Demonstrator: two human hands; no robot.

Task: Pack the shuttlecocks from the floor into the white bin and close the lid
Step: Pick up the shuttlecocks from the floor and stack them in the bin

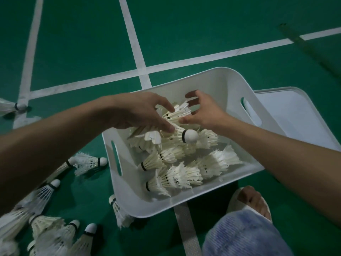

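Observation:
The white bin [217,78] stands on the green floor with several white feather shuttlecocks [177,178] lying inside. Both hands hover over its far left part. My left hand [140,111] grips a bunch of shuttlecocks [153,135] from above, one cork tip [191,136] pointing right. My right hand [204,109] has its fingers spread and curved, its thumb and fingertips touching the feathers of the same bunch. The white lid [295,115] lies flat on the floor behind the bin to the right. More shuttlecocks [53,230] are scattered on the floor at the lower left.
A lone shuttlecock [11,107] lies at the far left by a white court line [136,45]. One shuttlecock [118,209] leans against the bin's near left corner. My foot [252,200] in a sandal and my knee [245,235] are near the bin's front right.

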